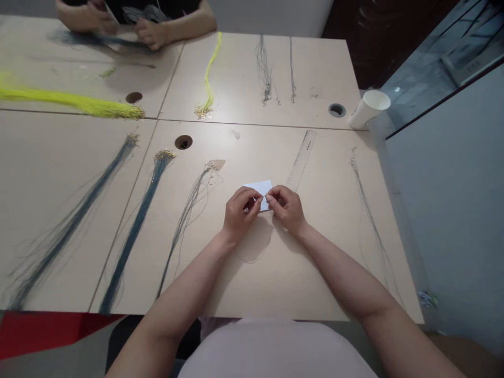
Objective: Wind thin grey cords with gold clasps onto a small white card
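My left hand (241, 209) and my right hand (287, 208) meet fingertip to fingertip, both pinched closed. Between them runs a thin fishing line (252, 262), whose loop hangs below the hands over the table. Whether a small hook sits at the fingertips is too fine to make out. Just under the hands lies a white card (264, 186), partly covered by the fingers. A clear ruler (303, 157) slants away beyond my right hand. To the left of my left hand is a small bundle of grey lines (189, 205) with hooks at its far end, near a brownish tag (218, 164).
Dark teal line bundles (139, 236) lie at left, yellow ones (79, 102) farther back. More lines (368, 207) lie at right. A white cup (370, 107) stands near a cable hole (336, 109). Across the table, another person's hands (151, 34) handle lines.
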`<action>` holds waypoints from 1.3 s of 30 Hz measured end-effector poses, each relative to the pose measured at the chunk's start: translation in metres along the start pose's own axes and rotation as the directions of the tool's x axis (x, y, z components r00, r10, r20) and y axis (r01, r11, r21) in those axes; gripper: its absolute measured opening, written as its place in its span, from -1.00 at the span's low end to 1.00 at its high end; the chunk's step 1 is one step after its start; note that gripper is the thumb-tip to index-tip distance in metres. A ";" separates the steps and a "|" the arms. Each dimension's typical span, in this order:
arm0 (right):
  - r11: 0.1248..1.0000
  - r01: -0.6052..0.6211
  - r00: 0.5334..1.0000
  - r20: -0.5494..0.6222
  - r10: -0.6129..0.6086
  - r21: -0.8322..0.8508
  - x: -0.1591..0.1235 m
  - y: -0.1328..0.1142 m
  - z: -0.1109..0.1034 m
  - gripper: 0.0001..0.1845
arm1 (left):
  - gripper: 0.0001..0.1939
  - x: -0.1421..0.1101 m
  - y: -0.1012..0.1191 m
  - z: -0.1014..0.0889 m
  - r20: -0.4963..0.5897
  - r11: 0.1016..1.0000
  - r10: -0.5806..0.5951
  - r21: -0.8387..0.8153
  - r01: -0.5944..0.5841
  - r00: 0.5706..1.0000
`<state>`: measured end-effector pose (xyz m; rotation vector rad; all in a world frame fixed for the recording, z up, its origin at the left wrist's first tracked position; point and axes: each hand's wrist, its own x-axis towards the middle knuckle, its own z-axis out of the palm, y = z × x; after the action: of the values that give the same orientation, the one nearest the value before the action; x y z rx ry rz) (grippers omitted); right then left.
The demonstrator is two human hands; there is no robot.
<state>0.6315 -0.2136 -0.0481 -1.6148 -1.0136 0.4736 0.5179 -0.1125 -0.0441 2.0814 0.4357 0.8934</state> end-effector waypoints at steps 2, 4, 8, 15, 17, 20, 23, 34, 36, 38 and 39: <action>1.000 0.000 1.000 0.005 0.000 -0.005 0.000 0.000 0.000 -0.83 | -0.97 0.000 0.001 0.000 0.008 1.000 -0.003 0.000 0.003 1.000; 1.000 0.003 1.000 0.006 -0.003 -0.005 0.000 0.000 0.000 -0.83 | -0.96 0.001 0.001 0.000 0.015 1.000 -0.006 0.000 0.006 1.000; 1.000 0.013 1.000 0.005 -0.013 -0.005 0.001 0.000 0.000 -0.83 | -0.96 0.001 0.001 -0.001 0.023 1.000 -0.018 -0.003 0.018 1.000; 1.000 0.009 1.000 0.009 -0.009 -0.009 0.001 -0.002 0.000 -0.83 | -0.94 0.001 0.000 -0.001 0.035 1.000 -0.011 -0.002 0.011 0.999; 1.000 0.015 1.000 0.009 -0.015 -0.006 0.001 -0.002 -0.001 -0.83 | -0.93 0.001 -0.001 -0.001 0.035 1.000 -0.012 0.002 0.012 0.999; 1.000 0.016 1.000 0.007 -0.016 -0.003 0.001 -0.001 -0.001 -0.83 | -0.93 0.001 -0.001 0.000 0.035 1.000 -0.014 0.008 0.014 0.999; 1.000 0.010 1.000 0.006 -0.010 -0.006 0.001 -0.001 -0.001 -0.83 | -0.92 0.001 0.000 0.000 0.020 1.000 -0.006 0.006 0.006 1.000; 1.000 0.005 1.000 0.005 -0.005 0.018 0.000 0.000 0.000 -0.84 | -0.96 0.000 0.002 0.000 -0.019 0.999 -0.033 -0.029 0.032 0.999; 1.000 0.008 1.000 0.007 -0.008 0.022 0.000 0.000 0.000 -0.84 | -0.95 0.000 0.001 0.000 -0.017 0.999 -0.029 -0.029 0.028 0.999; 1.000 0.009 1.000 0.010 -0.009 0.019 0.000 0.000 0.000 -0.84 | -0.95 0.000 0.001 0.001 -0.015 0.999 -0.024 -0.028 0.024 1.000; 1.000 0.010 1.000 0.011 -0.010 0.015 0.001 0.000 0.000 -0.83 | -0.96 0.000 0.001 0.001 -0.014 0.999 -0.023 -0.027 0.023 1.000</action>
<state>0.6318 -0.2131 -0.0482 -1.5946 -1.0234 0.4829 0.5182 -0.1135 -0.0438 2.0429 0.4523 0.8965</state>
